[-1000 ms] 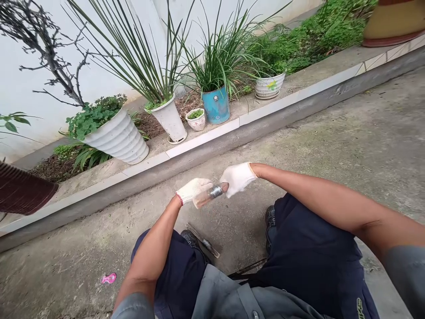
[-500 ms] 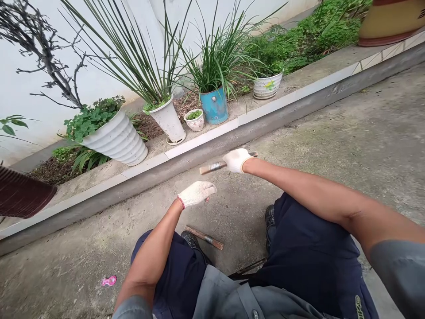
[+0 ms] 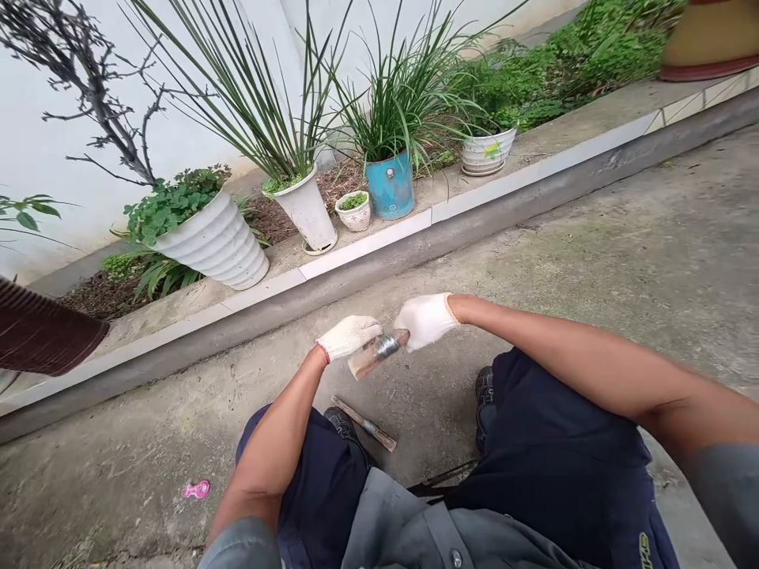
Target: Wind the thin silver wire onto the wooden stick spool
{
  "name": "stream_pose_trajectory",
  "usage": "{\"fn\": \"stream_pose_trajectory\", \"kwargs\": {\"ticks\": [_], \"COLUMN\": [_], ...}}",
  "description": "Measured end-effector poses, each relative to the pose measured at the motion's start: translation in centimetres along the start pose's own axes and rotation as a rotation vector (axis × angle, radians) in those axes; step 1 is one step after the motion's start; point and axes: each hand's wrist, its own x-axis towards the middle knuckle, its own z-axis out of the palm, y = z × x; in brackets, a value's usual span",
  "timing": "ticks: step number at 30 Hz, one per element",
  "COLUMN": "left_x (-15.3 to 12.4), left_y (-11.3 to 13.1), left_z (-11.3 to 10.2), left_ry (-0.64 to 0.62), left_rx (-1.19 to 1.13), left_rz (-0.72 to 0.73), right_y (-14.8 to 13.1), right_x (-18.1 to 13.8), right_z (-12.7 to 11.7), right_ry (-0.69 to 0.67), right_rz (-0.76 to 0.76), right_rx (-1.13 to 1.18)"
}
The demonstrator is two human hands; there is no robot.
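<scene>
My right hand [image 3: 428, 320], in a white knitted glove, is closed round one end of a wooden stick [image 3: 368, 362]. Silver wire is wound in a tight band round the stick near my fingers, and its pale end points down to the left. Close beside the wire band is my left hand [image 3: 349, 338], also gloved, its fingers drawn together. Whatever they pinch is too small or hidden to make out. A second wooden stick [image 3: 354, 416], with a similar wire band, lies on the concrete by my left shoe [image 3: 341, 424].
Ahead runs a low tiled ledge [image 3: 361, 249] with a ribbed white pot [image 3: 219, 245], a tall white pot [image 3: 308, 213], a small pot [image 3: 354, 215] and a blue bucket [image 3: 390, 188] of plants. A pink object [image 3: 197, 490] lies on the ground at the left.
My right hand has come down and nearer to me, turning the stick so its pale end tilts downward beside my left hand. The left hand has barely moved.
</scene>
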Motion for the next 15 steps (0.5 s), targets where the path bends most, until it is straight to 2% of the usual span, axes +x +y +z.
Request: {"fn": "stream_pose_trajectory", "kwargs": {"ticks": [4,6,9,12,15], "left_x": [0.0,-0.1,0.0,0.0,-0.3], "left_y": [0.6,0.8,1.0,1.1,1.4], "left_z": [0.5,0.8,1.2,1.7,1.9], "left_ry": [0.045,0.059,-0.010,-0.070,-0.106], "left_rx": [-0.149,-0.114,-0.036,-0.030,-0.052], "left_rz": [-0.025,-0.006,0.033,0.023,0.013], "right_y": [1.9,3.0,4.8,6.3,7.2], "right_x": [0.1,0.6,1.5,2.1,2.8], "right_z": [-1.8,-2.3,-2.7,-2.6,-2.0], "right_ry": [0.191,0.286,0.386,0.398,0.291], "right_rz": [0.134,0.235,0.414,0.561,0.624], "right_rx": [0.045,0.050,0.080,0.055,-0.029]}}
